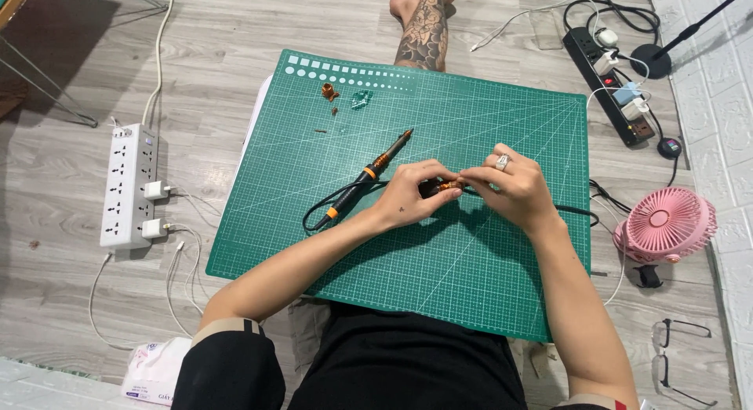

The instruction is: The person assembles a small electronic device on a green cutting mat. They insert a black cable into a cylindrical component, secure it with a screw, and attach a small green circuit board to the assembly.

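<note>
Hands pinched together on a small orange-and-black part: left hand and right hand both closed around it, above green cutting mat, soldering iron just beside.

— From my feed: left hand bare, one small dark mark on its back. Right hand wears a pale ring on one finger, just behind the fingertips.

— Sleeves?

— Black short sleeves, tan band at each cuff, dark stripe; a red patch on the right one. Black shirt. Beyond the hands, a leg with dense dark floral tattooing.
</note>
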